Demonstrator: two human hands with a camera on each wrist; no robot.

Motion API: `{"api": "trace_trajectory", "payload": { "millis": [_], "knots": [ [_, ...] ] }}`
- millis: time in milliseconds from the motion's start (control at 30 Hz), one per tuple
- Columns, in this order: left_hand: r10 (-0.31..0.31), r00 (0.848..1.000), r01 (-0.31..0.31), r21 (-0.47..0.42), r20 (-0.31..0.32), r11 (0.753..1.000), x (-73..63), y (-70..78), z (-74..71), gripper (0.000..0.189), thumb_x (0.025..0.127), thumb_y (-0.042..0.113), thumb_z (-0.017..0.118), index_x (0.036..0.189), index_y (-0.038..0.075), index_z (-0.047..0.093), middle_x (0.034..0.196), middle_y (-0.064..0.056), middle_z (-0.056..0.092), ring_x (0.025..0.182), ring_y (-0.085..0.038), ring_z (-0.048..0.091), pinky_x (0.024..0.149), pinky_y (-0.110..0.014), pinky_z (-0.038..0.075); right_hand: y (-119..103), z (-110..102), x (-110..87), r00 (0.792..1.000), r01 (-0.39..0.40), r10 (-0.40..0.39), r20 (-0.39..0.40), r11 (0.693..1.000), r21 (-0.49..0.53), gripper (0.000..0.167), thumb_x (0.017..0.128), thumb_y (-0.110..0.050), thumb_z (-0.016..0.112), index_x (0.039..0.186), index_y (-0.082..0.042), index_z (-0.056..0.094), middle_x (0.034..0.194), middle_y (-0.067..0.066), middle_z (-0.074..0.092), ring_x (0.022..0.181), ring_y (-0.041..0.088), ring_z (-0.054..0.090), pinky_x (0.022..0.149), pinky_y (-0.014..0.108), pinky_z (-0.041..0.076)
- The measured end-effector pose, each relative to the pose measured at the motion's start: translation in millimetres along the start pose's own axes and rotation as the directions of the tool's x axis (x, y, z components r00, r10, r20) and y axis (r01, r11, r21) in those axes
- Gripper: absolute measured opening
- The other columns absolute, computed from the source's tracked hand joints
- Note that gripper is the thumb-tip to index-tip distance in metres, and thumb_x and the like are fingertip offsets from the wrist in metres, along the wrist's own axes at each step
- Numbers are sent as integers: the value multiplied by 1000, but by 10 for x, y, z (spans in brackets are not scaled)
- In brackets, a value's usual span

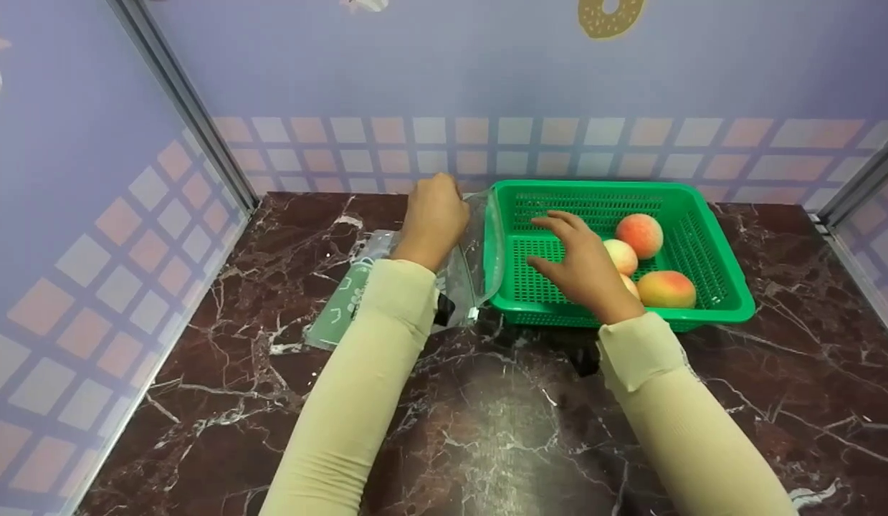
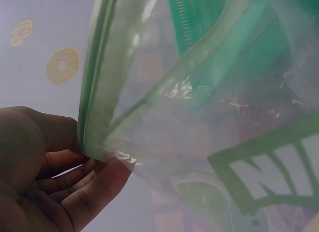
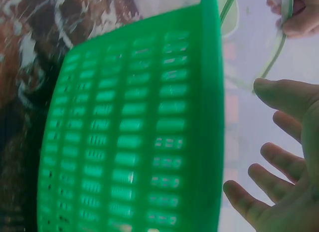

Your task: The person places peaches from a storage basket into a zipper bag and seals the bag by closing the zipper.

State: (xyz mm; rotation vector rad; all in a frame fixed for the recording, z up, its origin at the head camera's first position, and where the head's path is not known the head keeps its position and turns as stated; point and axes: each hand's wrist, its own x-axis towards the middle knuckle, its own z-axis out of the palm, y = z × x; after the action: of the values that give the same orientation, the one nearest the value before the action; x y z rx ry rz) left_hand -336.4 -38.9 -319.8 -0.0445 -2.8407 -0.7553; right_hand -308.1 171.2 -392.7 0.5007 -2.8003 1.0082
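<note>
My left hand [image 1: 435,218] pinches the top edge of a clear zip bag [image 2: 164,112], whose green seal strip runs up from the fingertips in the left wrist view. The mouth of the bag gapes toward a green plastic basket [image 1: 730,287]. Over the basket's left part hovers my right hand [image 1: 583,269], fingers spread and holding nothing. Inside the basket, to the right of that hand, lie peaches [image 1: 639,236] and a yellow-red mango-like fruit [image 1: 666,289]. One fruit is partly hidden behind the right hand.
A green printed part of a plastic bag [image 1: 341,308] lies on the dark marbled table [image 1: 221,401] under the left forearm. Behind the basket stands a purple wall [image 1: 386,79] with a checkered band. Side panels rise at left and right.
</note>
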Motion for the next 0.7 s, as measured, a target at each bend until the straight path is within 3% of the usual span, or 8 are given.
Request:
{"api": "trace_trajectory", "payload": {
  "millis": [333,500,700],
  "knots": [
    [-17,1000,17,8,14,1000,34,10,2,21,87,6,54,66,10,56,80,-10,68,74,-20,57,71,-39,52,193,-144,-44,998,-54,52,-30,996,-69,57,90,-26,68,142,-15,48,153,14,36,133,38,44,102,57,42],
    [-11,1000,11,-2,0,1000,36,-5,10,19,87,6,55,69,7,61,81,-12,70,76,-22,60,75,-42,54,253,-159,-40,998,-52,50,-30,997,-63,57,90,-25,69,142,-14,49,152,15,37,136,37,41,104,56,40],
    [-22,1000,22,-12,13,1000,36,4,17,21,87,6,54,66,9,56,77,-9,67,72,-21,55,70,-39,52,307,-180,-57,998,-63,61,-30,996,-60,57,89,-23,69,141,-13,49,151,17,38,136,38,40,105,58,38]
  ]
}}
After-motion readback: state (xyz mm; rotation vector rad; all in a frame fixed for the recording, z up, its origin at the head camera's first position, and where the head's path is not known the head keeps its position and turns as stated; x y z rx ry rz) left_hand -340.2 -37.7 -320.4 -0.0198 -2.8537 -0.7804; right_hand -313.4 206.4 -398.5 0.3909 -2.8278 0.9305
